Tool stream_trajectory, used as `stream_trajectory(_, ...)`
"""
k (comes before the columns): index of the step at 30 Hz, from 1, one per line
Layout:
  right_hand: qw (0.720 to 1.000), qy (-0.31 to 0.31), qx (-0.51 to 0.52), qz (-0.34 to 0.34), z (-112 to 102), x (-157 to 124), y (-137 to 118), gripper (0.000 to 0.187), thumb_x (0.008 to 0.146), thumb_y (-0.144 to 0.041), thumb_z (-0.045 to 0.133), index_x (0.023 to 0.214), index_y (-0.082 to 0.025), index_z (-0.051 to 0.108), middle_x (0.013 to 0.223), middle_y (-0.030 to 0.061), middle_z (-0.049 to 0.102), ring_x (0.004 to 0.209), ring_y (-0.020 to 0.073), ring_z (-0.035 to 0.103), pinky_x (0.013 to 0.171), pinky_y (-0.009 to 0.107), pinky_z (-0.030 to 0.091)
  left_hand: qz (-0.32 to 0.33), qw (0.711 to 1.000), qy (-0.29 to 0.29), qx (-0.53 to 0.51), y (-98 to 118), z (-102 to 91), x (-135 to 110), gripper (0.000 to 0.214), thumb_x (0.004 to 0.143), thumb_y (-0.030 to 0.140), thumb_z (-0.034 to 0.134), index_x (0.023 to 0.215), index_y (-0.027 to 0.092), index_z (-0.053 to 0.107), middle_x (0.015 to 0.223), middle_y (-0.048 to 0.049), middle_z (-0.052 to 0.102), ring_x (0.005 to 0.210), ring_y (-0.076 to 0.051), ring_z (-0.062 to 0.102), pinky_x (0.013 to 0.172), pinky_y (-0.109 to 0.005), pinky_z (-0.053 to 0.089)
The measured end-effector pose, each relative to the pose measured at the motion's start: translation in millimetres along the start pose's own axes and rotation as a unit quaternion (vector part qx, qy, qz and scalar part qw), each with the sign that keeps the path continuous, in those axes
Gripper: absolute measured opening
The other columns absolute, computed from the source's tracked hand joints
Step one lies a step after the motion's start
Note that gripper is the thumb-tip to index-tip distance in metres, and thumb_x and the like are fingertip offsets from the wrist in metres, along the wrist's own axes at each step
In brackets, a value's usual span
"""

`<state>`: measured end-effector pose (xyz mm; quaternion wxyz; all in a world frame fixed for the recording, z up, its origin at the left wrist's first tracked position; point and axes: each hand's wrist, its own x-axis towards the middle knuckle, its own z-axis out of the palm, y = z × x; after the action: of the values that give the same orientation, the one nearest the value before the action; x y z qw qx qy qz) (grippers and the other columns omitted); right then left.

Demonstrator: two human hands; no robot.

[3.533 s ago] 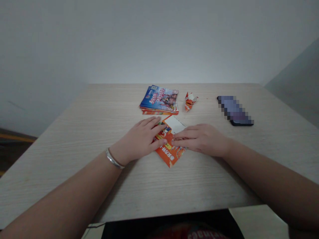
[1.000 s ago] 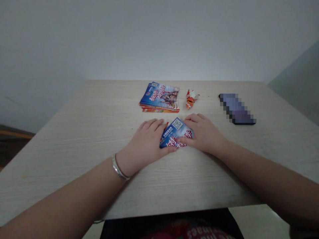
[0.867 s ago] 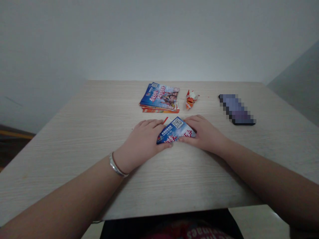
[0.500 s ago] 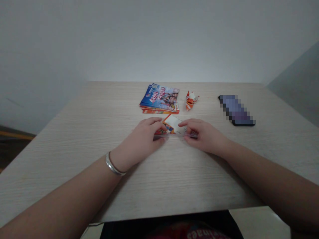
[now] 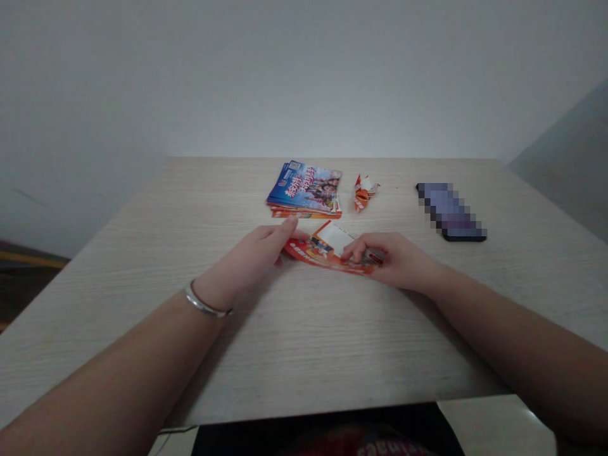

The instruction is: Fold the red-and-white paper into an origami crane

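A red and white printed paper sheet [image 5: 327, 248] is held just above the pale wooden table [image 5: 190, 209] near its middle. My left hand [image 5: 259, 253], with a silver bracelet on the wrist, pinches the sheet's left edge. My right hand [image 5: 392, 261] grips its right edge with fingers curled over it. The sheet is partly unfolded, with a white patch showing on its upper face.
A stack of blue and orange leaflets [image 5: 304, 190] lies behind the hands. A small folded paper figure [image 5: 362, 192] sits to its right. A dark phone [image 5: 450, 211] lies further right. A white wall stands behind the table.
The sheet was folded into a blue-faced triangle under both hands a second ago. It has since been opened out, so its red and white side now shows, held at both edges.
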<state>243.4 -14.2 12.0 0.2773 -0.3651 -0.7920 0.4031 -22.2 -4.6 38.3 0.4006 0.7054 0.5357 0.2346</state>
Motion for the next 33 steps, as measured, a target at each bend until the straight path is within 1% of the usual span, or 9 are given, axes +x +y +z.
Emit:
stream_trajectory(7,0.998,-0.014,-0.012,-0.054,-3,0,2,0.015,0.082,-0.036,0.074,0.081,-0.021,0.071,0.097,0.0064,0.077,0.092,0.0186,0.071,0.082,0.034,0.055,-0.064,0.981,-0.035,-0.181,-9,5.6,8,0.017,0.076,0.030,0.072,0.086,0.018,0.062,0.086,-0.0051,0.076,0.071,-0.017,0.071,0.067,-0.033,0.059)
stream_trajectory(10,0.995,-0.042,-0.040,-0.085,-2,1,-1,0.010,0.084,-0.032,0.072,0.084,-0.022,0.073,0.102,0.0061,0.076,0.093,0.0166,0.071,0.082,0.031,0.054,-0.060,0.972,-0.054,-0.221,-7,8.9,6,0.029,0.073,0.020,0.072,0.100,0.020,0.061,0.089,-0.0042,0.078,0.077,-0.019,0.074,0.071,-0.036,0.062)
stream_trajectory(13,0.993,-0.038,-0.074,-0.089,0,3,-5,0.009,0.086,-0.032,0.070,0.085,-0.023,0.073,0.101,0.0040,0.076,0.094,0.0161,0.070,0.086,0.032,0.053,-0.055,0.985,-0.035,-0.158,-2,12.1,2,0.039,0.077,0.016,0.067,0.116,0.020,0.062,0.086,-0.0039,0.078,0.073,-0.019,0.074,0.066,-0.033,0.061)
stream_trajectory(18,0.991,-0.058,-0.092,-0.075,2,7,-8,0.031,0.096,-0.037,0.055,0.072,-0.022,0.067,0.080,0.0014,0.072,0.076,0.0138,0.064,0.074,0.030,0.049,-0.016,0.997,0.032,-0.062,-3,14.9,-1,0.060,0.081,0.017,0.064,0.140,0.020,0.051,0.082,-0.0025,0.076,0.070,-0.018,0.071,0.063,-0.029,0.057)
stream_trajectory(21,0.992,0.011,-0.117,-0.041,6,9,-6,0.030,0.094,-0.036,0.057,0.068,-0.020,0.063,0.071,0.0011,0.066,0.067,0.0135,0.059,0.064,0.028,0.047,0.007,0.998,0.034,-0.052,-6,15.7,1,0.052,0.086,0.024,0.060,0.137,0.017,0.055,0.093,-0.0061,0.077,0.081,-0.019,0.072,0.073,-0.032,0.059)
stream_trajectory(24,0.988,0.093,-0.117,-0.043,12,12,-5,0.025,0.090,-0.032,0.061,0.068,-0.020,0.062,0.100,0.0074,0.070,0.086,0.0169,0.065,0.068,0.030,0.050,0.046,0.998,0.013,-0.039,-5,16.4,1,0.036,0.090,0.026,0.054,0.124,0.018,0.065,0.114,-0.0080,0.075,0.098,-0.020,0.071,0.088,-0.035,0.058)
stream_trajectory(27,0.983,0.131,-0.123,-0.035,18,15,-4,0.021,0.086,-0.030,0.066,0.068,-0.019,0.062,0.122,0.0102,0.065,0.096,0.0193,0.065,0.068,0.030,0.052,0.083,0.996,0.017,-0.001,-2,17.1,-2,0.030,0.094,0.031,0.051,0.115,0.022,0.071,0.117,-0.0044,0.074,0.102,-0.019,0.069,0.094,-0.036,0.055)
stream_trajectory(30,0.984,0.135,-0.118,0.003,21,18,-4,0.019,0.085,-0.032,0.067,0.070,-0.020,0.063,0.098,0.0067,0.070,0.080,0.0158,0.063,0.061,0.028,0.048,0.102,0.995,0.005,-0.001,-1,18.4,-6,0.034,0.097,0.041,0.050,0.118,0.024,0.070,0.114,-0.0023,0.075,0.099,-0.019,0.069,0.091,-0.035,0.055)
stream_trajectory(33,0.984,0.140,-0.092,0.054,24,19,-6,0.017,0.084,-0.033,0.068,0.074,-0.020,0.065,0.069,-0.0007,0.064,0.060,0.0115,0.054,0.055,0.026,0.043,0.115,0.993,0.006,0.021,-1,20.1,-9,0.035,0.094,0.037,0.057,0.124,0.023,0.067,0.118,-0.0031,0.074,0.101,-0.019,0.069,0.090,-0.034,0.054)
